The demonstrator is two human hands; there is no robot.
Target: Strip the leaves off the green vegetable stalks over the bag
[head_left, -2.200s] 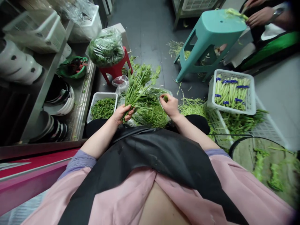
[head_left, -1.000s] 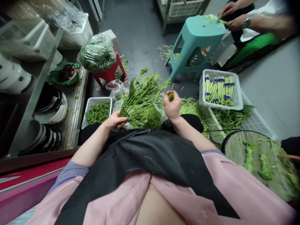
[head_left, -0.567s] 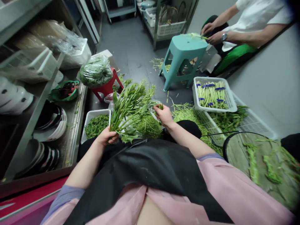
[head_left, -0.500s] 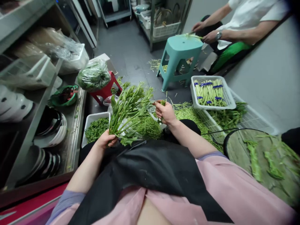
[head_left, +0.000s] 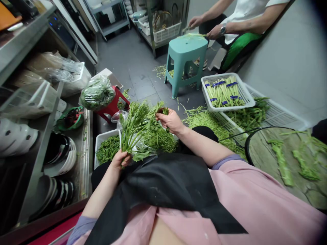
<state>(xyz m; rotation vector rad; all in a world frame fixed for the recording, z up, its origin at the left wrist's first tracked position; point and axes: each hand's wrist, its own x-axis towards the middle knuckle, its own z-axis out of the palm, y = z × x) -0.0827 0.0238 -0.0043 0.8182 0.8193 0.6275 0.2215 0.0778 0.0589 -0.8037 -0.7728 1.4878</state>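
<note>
My left hand [head_left: 122, 159] is closed round the stems of a bunch of leafy greens [head_left: 134, 127], whose leaves fan upward and to the right. At the bunch's right edge, my right hand [head_left: 170, 120] is closed with some green stems [head_left: 165, 111] pinched in its fingers. Below and between the hands lies a pile of thin green stems [head_left: 159, 139], partly on clear plastic. Left of the bunch stands a white basket [head_left: 97, 144] filled with short green pieces.
A plastic-wrapped bundle of greens [head_left: 98, 92] rests on a red stool [head_left: 116, 102]. At right, banded stalks fill a white basket [head_left: 249, 103], near a round wooden board [head_left: 263, 149]. A co-worker's hands [head_left: 214, 32] handle stalks at a teal stool [head_left: 187, 46]. Metal shelving [head_left: 88, 146] borders the left.
My right hand has moved left, to the leafy tops of the bunch, still holding stems. My left hand keeps its grip. The camera view has turned slightly.
</note>
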